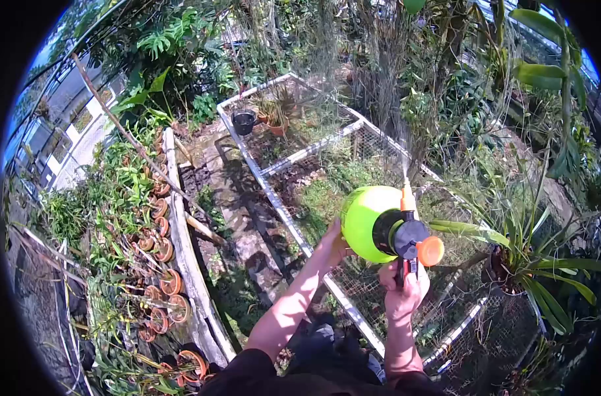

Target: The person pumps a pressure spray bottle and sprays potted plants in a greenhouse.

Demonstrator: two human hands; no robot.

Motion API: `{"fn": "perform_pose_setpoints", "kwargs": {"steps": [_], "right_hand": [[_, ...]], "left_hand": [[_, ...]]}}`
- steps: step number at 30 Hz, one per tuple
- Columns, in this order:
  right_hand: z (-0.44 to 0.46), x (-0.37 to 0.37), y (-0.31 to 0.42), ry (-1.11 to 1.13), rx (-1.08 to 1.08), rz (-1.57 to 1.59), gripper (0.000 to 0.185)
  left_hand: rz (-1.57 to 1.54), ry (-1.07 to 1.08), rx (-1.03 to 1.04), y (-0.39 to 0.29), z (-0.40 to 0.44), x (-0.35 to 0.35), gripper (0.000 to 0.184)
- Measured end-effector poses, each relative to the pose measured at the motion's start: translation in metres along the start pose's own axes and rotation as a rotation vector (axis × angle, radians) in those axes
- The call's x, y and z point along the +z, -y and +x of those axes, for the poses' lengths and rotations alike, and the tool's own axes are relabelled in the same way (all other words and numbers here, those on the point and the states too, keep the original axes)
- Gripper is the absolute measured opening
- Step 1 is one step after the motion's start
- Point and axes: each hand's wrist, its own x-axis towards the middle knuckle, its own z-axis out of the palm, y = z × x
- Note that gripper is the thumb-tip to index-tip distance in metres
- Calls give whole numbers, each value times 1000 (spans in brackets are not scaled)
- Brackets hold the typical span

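Spray bottle (364,223): tank bright yellow-green, plain; collar (384,232) black; nozzle (407,199) orange; pump knob (430,251) orange, plain. Sleeves (248,373): black. Frame (284,217): white, with grey diamond-patterned mesh (373,150). Hanging pot (244,123): black. Row of small pots (170,282): terracotta orange. Orchid leaves (550,309): green, yellowish in places.

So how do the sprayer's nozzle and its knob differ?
The nozzle is slim and tapered, while the knob is broad and round. Mist leaves the nozzle's tip; none shows coming from the knob. Both are orange and sit on the black spray head.
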Motion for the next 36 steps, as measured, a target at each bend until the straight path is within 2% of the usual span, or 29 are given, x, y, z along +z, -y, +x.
{"fn": "perform_pose_setpoints", "kwargs": {"steps": [1,4,7,8,12,15,16,17,19,21,22,25,26,29,30,33,36], "right_hand": [[9,4,-5,4,-44,20,52],[28,8,-20,38,-143,48,50],[35,1,-34,60,-55,-25,51],[36,10,-27,21,5,-8,50],[35,-6,-51,57,46,-43,40],[34,-13,-55,50,113,-114,34],[35,-15,-56,55,135,-80,32],[36,-17,-54,46,125,-87,33],[36,-24,-47,34,109,-107,34],[39,-31,-42,94,-17,-55,34],[40,-32,-36,100,-21,-32,33],[40,-32,-18,135,-112,2,32],[39,-31,-11,149,-156,6,32],[35,-23,14,111,-173,10,34],[33,-23,20,67,-152,23,37],[18,-28,31,6,-168,57,47],[4,-32,45,33,-204,-9,46]], "left_hand": [[33,86,27,-14,9,1,66],[25,-27,16,-25,27,-7,67],[40,-7,30,-28,27,-10,68],[32,-13,44,-28,21,-6,59],[-74,-93,-161,12,19,-52,68],[-130,-148,-178,31,5,-48,67],[-109,-94,-115,32,1,-39,67],[-92,-41,-51,34,-2,-31,66],[-81,-22,-114,39,7,-38,66],[-60,-86,-109,35,15,-40,65],[-48,-117,-105,30,21,-37,65],[133,138,239,-16,11,39,60],[-42,19,149,-9,19,30,54],[226,-78,146,-21,26,46,60],[130,-136,44,-18,29,45,63],[135,-94,2,0,21,62,65],[116,-30,11,11,11,77,65]]}}
